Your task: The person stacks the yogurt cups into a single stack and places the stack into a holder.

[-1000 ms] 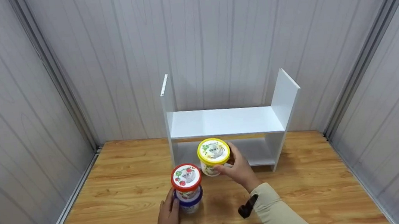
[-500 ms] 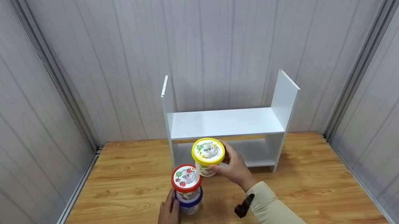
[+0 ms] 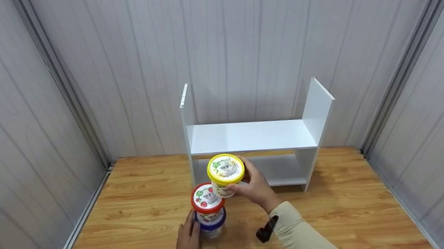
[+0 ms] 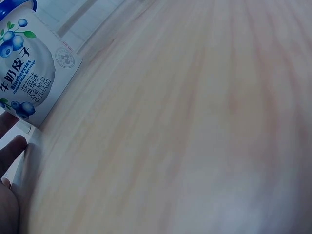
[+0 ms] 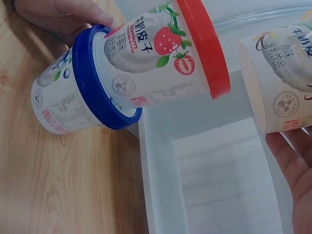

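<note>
My right hand (image 3: 256, 187) grips a yellow-lidded white paper tub (image 3: 225, 170) by its right side, raised over the table. The tub partly overlaps a red-lidded strawberry tub (image 3: 207, 196) in the head view; in the right wrist view its base (image 5: 251, 87) is apart from the red lid (image 5: 207, 48). The red-lidded tub stands on a blue-lidded blueberry tub (image 3: 212, 228), which rests on the table. My left hand (image 3: 187, 241) holds the blue-lidded tub from the left, thumb (image 3: 195, 228) on its near side. In the left wrist view, fingers (image 4: 12, 151) show beside the blueberry tub (image 4: 39, 63).
Behind the tubs is a white two-level shelf (image 3: 250, 136) with upright side panels. It stands on the wooden table (image 3: 144, 217) close to the back wall (image 3: 230, 48). Side walls rise at left and right.
My right hand has moved left with the yellow-lidded tub, bringing it partly over the red-lidded one. My left hand and the two stacked tubs have stayed in place.
</note>
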`<state>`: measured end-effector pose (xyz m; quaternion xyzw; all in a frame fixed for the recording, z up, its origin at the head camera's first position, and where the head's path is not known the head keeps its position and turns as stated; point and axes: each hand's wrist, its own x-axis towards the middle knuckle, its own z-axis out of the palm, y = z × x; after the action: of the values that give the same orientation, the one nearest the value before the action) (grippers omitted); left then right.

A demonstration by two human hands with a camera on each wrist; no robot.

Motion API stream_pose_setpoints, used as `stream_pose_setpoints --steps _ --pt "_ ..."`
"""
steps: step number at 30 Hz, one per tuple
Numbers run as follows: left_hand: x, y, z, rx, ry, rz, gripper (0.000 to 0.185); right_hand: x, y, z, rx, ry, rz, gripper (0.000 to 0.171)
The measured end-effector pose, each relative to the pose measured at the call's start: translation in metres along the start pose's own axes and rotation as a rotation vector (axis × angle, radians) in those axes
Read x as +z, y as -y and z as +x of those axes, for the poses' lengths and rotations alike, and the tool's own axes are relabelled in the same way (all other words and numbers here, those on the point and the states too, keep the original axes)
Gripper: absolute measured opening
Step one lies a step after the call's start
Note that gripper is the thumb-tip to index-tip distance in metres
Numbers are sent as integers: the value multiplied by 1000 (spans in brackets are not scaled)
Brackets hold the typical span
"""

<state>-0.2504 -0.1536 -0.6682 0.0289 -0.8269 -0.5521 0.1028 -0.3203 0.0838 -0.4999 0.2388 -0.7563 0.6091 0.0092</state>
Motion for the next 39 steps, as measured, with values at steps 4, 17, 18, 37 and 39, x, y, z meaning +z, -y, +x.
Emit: stream_pose_setpoints --steps 4,17,18,37,39 --pt "0 -1 -1 -16 10 2 57 3 -2 1 -15 16 16 92" --pt "0 2 1 4 7 -8 56 15 3 3 -29 48 7 94" --pt "0 2 1 3 8 -7 56 16 3 3 -20 49 9 95" --pt "-1 0 1 -30 21 -7 56 29 -1 5 26 85 53 98" --pt "-1 -1 1 -13 15 -9 55 31 -2 4 21 89 57 98"
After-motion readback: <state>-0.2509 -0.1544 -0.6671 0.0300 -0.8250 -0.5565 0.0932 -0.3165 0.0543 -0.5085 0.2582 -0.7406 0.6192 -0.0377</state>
